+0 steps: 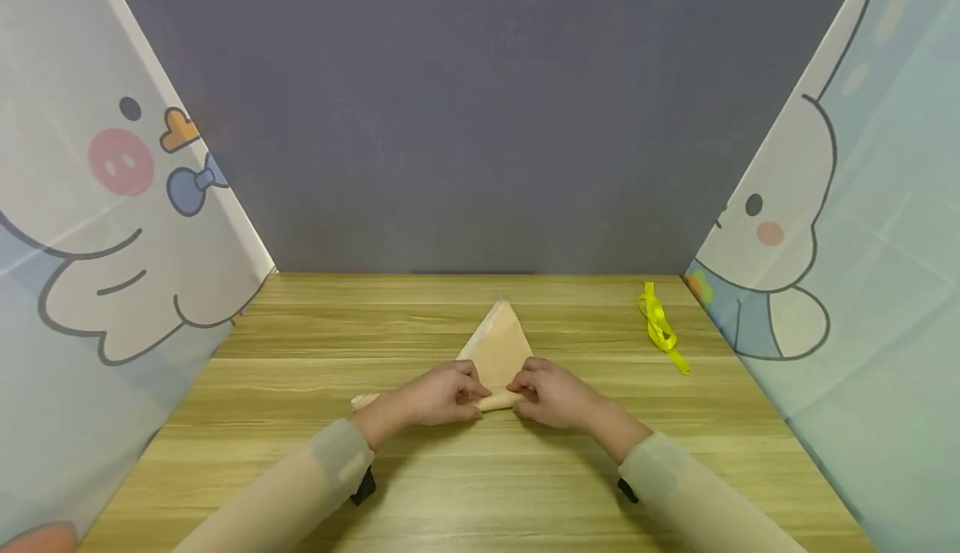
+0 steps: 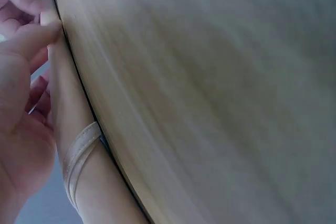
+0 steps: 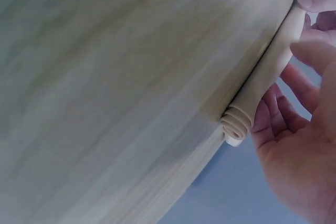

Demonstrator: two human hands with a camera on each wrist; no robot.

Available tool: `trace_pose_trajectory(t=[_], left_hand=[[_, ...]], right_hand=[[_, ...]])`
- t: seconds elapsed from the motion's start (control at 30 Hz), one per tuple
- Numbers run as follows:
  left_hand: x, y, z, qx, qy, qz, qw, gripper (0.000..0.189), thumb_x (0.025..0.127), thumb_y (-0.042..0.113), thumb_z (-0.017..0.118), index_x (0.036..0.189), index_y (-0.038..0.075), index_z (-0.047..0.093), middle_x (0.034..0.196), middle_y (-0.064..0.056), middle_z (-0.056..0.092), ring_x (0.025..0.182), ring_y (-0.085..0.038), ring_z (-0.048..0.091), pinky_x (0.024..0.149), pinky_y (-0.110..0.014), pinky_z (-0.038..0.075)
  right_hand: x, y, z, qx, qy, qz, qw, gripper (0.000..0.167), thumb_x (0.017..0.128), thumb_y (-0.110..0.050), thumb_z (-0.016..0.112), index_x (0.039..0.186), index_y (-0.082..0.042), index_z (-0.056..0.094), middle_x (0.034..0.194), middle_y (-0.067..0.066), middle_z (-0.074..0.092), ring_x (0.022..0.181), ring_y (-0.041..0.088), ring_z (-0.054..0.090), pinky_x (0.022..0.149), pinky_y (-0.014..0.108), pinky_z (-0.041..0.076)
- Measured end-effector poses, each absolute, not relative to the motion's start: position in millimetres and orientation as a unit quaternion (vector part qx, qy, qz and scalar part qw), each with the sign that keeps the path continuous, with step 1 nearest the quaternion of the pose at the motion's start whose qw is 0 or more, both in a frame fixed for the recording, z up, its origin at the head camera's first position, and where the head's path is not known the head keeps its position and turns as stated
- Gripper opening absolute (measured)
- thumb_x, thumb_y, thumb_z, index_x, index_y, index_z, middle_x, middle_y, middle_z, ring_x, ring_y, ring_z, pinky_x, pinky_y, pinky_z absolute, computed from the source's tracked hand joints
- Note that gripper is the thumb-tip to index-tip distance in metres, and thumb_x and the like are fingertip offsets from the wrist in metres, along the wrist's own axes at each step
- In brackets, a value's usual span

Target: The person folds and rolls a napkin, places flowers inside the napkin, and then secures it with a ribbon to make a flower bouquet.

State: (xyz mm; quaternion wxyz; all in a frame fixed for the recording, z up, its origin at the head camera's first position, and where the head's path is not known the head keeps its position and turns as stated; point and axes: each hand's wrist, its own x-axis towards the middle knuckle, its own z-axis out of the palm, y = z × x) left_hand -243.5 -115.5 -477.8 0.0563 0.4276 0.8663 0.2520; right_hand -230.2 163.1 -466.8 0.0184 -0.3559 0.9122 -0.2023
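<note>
A beige sheet of soft cloth (image 1: pixel 504 349) lies on the table, its point facing away from me and its near edge rolled into a narrow tube. On the left of the roll, my left hand (image 1: pixel 442 395) pinches it between thumb and fingers. My right hand (image 1: pixel 558 395) grips the roll a short way to the right, thumb on the near side. One end of the tube sticks out past the left wrist. In the right wrist view the other end shows as a layered spiral (image 3: pixel 237 124). A loose band-like flap (image 2: pixel 81 153) crosses the roll in the left wrist view.
A bundle of bright yellow ribbon (image 1: pixel 660 328) lies at the back right of the wood-grain table (image 1: pixel 300 336). A dark grey panel (image 1: pixel 480 120) stands behind the table, and cartoon-printed sheets (image 1: pixel 862 286) hang along both sides.
</note>
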Motion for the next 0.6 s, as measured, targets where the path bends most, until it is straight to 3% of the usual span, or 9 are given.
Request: trace_pose_trajectory(t=[0.2,0.4,0.6], left_hand=[[-245.2,-116.1,-476.2,0.402,0.88,0.245,0.062,0.02,0.107,0.019,0.075,0.123,0.011,0.084,0.103,0.003,0.074,0.081,0.0,0.054,0.075,-0.02,0.051],[-247.7,-115.3,-475.8,0.347,0.885,0.295,0.097,0.021,0.11,0.014,0.068,0.124,0.009,0.083,0.113,-0.003,0.081,0.088,-0.005,0.065,0.079,-0.026,0.056],[-248.4,-114.7,-476.4,0.334,0.877,0.329,0.104,0.016,0.112,0.01,0.063,0.125,0.013,0.072,0.11,-0.005,0.08,0.09,-0.01,0.069,0.079,-0.029,0.057]], right_hand=[[-231.2,166.3,-465.9,-0.349,0.911,-0.215,0.037,0.018,0.104,-0.02,0.077,0.119,-0.011,0.083,0.104,-0.004,0.068,0.089,0.005,0.055,0.079,0.026,0.052],[-233.6,165.9,-464.2,-0.343,0.915,-0.207,0.033,0.02,0.108,-0.011,0.07,0.123,-0.01,0.083,0.103,-0.003,0.072,0.093,0.012,0.062,0.082,0.032,0.055],[-233.6,164.5,-463.0,-0.329,0.914,-0.234,0.043,0.02,0.108,-0.005,0.067,0.126,-0.011,0.073,0.106,0.003,0.075,0.101,0.021,0.069,0.086,0.04,0.059]])
